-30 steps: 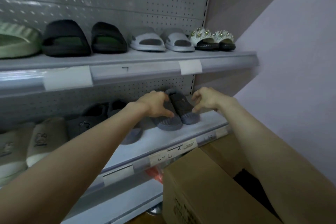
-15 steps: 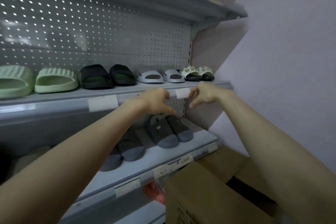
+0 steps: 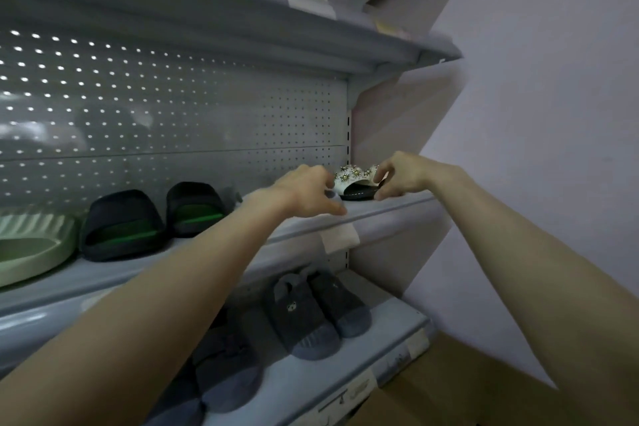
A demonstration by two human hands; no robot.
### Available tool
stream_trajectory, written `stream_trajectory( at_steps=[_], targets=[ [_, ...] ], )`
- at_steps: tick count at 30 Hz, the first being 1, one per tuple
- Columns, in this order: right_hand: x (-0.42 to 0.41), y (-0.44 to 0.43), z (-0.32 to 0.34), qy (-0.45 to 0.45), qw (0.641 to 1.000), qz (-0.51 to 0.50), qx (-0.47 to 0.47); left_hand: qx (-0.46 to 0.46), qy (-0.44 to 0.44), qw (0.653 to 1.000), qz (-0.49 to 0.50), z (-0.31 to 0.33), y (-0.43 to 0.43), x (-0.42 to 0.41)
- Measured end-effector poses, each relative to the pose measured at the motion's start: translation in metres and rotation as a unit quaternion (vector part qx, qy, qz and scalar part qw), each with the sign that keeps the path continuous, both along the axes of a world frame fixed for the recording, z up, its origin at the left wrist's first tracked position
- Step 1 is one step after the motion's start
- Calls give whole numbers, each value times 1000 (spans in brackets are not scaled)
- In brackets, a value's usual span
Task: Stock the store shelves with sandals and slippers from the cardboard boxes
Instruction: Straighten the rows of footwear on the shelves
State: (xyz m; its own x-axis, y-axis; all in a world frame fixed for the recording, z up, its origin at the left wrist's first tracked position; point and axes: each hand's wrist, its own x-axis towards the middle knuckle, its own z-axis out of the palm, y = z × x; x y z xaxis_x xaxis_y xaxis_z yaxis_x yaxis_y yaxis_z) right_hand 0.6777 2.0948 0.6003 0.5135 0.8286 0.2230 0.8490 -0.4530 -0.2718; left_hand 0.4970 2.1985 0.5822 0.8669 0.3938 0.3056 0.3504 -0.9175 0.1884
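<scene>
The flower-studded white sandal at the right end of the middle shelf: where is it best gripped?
Probably by the flat black sole edge of the studded sandal, reaching in from the open shelf front. The beaded strap on top looks delicate, and the right hand already pinches that end.

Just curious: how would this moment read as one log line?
stage: adjusting | right hand: on jewelled sandals | left hand: beside them, grip unclear | shelf: middle

The middle shelf (image 3: 390, 209) carries green slides (image 3: 31, 245), black slides (image 3: 152, 218) and beaded sandals (image 3: 356, 181); the lower shelf (image 3: 397, 328) carries grey slippers (image 3: 311, 311).
</scene>
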Motion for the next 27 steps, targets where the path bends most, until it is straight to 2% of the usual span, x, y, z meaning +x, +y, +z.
stream_trajectory(
  at_steps=[6,13,24,27],
  targets=[
    [82,32,4,22,999,-17,18,19,9,999,28,5,47,82],
    [151,59,-8,31,999,-26,30,-6,16,999,31,0,74,155],
    [206,94,-19,21,997,19,67,-15,38,998,50,-5,100,210],
    [212,97,-19,66,994,42,70,6,49,998,46,-7,101,216]
  ],
)
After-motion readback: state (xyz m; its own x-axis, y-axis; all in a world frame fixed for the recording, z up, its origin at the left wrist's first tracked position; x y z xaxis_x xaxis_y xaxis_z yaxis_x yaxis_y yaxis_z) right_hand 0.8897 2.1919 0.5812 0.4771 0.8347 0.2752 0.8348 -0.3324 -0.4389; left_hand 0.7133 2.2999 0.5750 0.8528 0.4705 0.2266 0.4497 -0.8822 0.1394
